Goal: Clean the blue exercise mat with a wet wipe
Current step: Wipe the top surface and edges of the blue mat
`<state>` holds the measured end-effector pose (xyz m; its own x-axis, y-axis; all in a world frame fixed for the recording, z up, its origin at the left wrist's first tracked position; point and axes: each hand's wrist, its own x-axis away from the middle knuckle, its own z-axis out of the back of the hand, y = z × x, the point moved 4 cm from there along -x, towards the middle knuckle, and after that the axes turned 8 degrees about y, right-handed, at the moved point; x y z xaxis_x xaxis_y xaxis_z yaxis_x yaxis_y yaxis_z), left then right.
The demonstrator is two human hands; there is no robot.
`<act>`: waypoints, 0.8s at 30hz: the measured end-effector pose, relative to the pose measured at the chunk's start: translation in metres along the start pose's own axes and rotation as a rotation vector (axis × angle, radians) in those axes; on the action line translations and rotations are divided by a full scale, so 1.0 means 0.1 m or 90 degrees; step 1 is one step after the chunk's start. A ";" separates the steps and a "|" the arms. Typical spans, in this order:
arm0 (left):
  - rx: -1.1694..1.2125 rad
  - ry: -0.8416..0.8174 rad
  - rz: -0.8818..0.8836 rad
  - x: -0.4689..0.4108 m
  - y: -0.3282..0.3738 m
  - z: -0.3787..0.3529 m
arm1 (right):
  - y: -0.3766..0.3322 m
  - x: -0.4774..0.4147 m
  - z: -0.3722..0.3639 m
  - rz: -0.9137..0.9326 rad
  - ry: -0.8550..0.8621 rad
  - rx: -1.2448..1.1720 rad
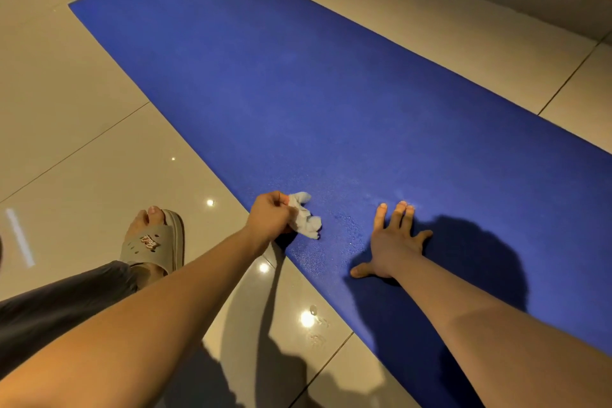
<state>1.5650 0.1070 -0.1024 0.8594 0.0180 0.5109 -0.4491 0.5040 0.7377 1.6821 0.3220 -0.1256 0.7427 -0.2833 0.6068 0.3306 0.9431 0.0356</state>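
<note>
Head view: blue exercise mat [298, 93] lay flat on the tiled floor [66, 93]. Its long axis ran from lower right, where it left the frame, away to a short end at upper left.

Left grip [270, 217] was curled closed round a crumpled white wet wipe [306, 217], most of the wipe sticking out past the fingers toward the right. Grip sat at the mat's left long edge. Could not tell whether the wipe touched the mat or hung just over it.

Right grip [394, 242] was empty, fingers straight and spread, palm flat on the mat beside the wipe. Judged a brace: pinning the mat so it would not slide on the glossy tile, and carrying some body weight.

Small beads of moisture [347, 225] showed on the mat between the two grips, so this patch looked to be the one in work. Far stretch of mat looked dry.

Sandalled foot [155, 242] was planted on the floor left of the mat, off it.
</note>
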 end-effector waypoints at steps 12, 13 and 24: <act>-0.566 -0.061 -0.641 0.37 -0.28 -0.14 | 0.03 -0.02 -0.01 0.001 0.004 -0.023; -0.554 -0.076 -0.648 0.43 -0.33 -0.16 | 0.03 -0.02 -0.02 0.001 0.004 -0.025; -0.506 0.137 -0.494 0.00 -0.06 -0.15 | 0.02 -0.01 -0.01 -0.001 0.003 -0.027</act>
<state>1.5710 0.1175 -0.1134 0.8967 -0.4296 -0.1067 0.4412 0.8484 0.2925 1.6823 0.3241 -0.1267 0.7451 -0.2851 0.6030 0.3559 0.9345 0.0021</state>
